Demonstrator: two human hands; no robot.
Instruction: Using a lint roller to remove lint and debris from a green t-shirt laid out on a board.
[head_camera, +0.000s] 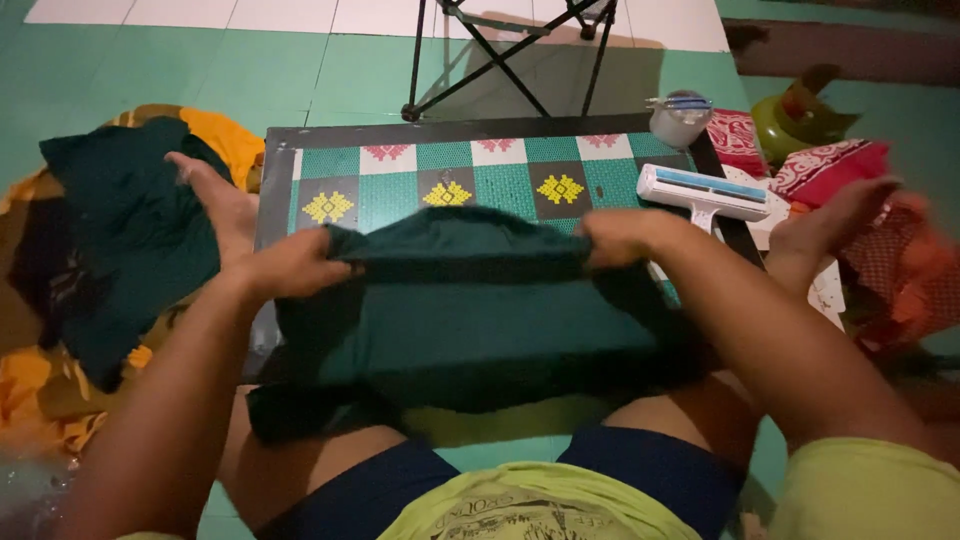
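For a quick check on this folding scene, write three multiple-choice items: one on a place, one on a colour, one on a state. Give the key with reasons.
1. Where does the white lint roller lie?
A. on the far right part of the patterned board
B. on the folding chair
C. on the person's lap

2. What colour is the garment held in both hands?
A. yellow
B. dark green
C. red

3. How do the left hand and right hand stand on the garment?
A. both lie open beside it
B. only the left holds it
C. both grip its far edge with closed fingers

Key:
1 A, the roller rests at the board's right end, near a small round container.
2 B, the cloth is dark green all over.
3 C, each hand is closed on the top fold.
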